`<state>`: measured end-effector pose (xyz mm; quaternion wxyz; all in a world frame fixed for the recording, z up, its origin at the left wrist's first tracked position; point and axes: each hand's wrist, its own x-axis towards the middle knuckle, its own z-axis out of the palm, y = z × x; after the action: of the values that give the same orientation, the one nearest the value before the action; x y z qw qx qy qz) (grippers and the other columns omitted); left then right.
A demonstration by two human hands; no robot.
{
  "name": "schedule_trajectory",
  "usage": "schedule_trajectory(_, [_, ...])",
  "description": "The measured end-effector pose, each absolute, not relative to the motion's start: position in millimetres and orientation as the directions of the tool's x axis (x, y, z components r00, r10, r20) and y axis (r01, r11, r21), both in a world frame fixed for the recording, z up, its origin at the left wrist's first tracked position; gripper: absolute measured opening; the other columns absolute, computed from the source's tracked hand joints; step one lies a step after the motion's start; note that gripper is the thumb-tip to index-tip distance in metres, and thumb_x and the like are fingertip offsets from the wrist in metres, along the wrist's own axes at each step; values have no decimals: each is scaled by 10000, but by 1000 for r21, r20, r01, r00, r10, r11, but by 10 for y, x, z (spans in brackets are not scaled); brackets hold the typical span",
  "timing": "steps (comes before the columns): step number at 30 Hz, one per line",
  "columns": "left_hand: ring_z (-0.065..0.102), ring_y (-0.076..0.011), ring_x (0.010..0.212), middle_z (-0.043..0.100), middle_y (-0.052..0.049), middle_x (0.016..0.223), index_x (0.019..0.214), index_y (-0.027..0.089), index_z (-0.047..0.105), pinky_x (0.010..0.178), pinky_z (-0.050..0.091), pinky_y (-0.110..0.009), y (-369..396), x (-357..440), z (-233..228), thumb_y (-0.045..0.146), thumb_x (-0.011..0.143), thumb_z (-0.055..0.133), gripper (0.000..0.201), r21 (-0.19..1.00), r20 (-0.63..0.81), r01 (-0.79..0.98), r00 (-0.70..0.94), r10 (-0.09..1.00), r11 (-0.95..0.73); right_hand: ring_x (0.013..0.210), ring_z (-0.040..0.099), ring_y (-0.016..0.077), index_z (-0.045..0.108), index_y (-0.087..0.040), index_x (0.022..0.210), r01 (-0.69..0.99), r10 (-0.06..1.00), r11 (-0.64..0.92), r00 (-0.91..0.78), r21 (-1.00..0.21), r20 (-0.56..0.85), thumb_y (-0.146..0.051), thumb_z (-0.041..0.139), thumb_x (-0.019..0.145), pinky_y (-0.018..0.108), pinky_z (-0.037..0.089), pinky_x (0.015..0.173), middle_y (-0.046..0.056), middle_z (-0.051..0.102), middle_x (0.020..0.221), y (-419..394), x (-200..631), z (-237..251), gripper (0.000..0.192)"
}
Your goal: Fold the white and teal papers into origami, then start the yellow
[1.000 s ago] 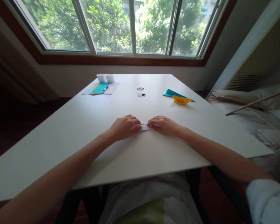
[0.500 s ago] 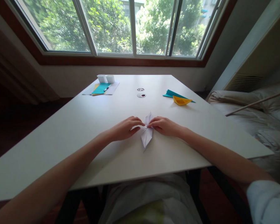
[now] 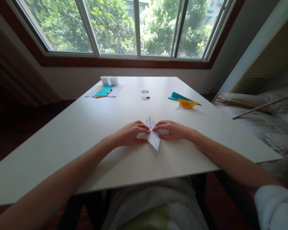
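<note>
A white folded paper (image 3: pixel 154 140) with pointed ends and creases down its length lies on the white table in front of me. From its left side my left hand (image 3: pixel 132 133) grips it, fingers near the middle and thumb lower down. On the opposite side my right hand (image 3: pixel 172 130) pinches it with fingertips close to the centre. A white flap shows between thumb and fingers of each hand. The two sets of fingertips almost meet at the paper's middle, hiding part of it.
A yellow paper boat (image 3: pixel 187 103) and a teal folded paper (image 3: pixel 176 95) lie at the back right. Teal sheets (image 3: pixel 103 90), a pen (image 3: pixel 110 90) and two white containers (image 3: pixel 109 80) are at the back left. Two round discs (image 3: pixel 145 97) lie mid-table. The table's front edge (image 3: pixel 144 182) is close to me.
The white paper has turned, its near point swinging right and its far point left. Its side flaps now show within both hands, and my left thumb has come in against it.
</note>
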<state>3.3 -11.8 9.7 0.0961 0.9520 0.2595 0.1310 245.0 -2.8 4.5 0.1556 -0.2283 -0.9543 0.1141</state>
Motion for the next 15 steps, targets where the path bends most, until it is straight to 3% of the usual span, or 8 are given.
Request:
schedule_trajectory(4, [536, -202, 1014, 637, -89, 1074, 1053, 218, 642, 877, 425, -325, -119, 21, 106, 395, 770, 599, 337, 289, 204, 457, 829, 521, -841, 981, 569, 188, 592, -187, 1119, 387, 461, 872, -854, -299, 241, -314, 566, 790, 321, 423, 879, 101, 613, 1062, -23, 2453, 48, 354])
schedule_trajectory(8, [564, -166, 941, 657, -76, 1000, 963, 209, 666, 862, 417, -295, -104, 39, 92, 307, 870, 464, 243, 335, 222, 434, 826, 518, -836, 933, 575, 168, 642, -180, 997, 412, 501, 848, -829, -332, 251, -293, 492, 848, 295, 434, 841, 92, 630, 1010, -14, 2431, 36, 239])
schedule_trajectory(15, [566, -159, 828, 659, -62, 845, 793, 162, 650, 785, 436, -264, -69, 106, 32, 271, 853, 465, 223, 377, 271, 523, 728, 630, -765, 872, 574, 163, 657, -171, 829, 511, 621, 779, -713, -364, 325, -284, 482, 854, 284, 439, 794, 69, 658, 876, 7, 2347, -49, 210])
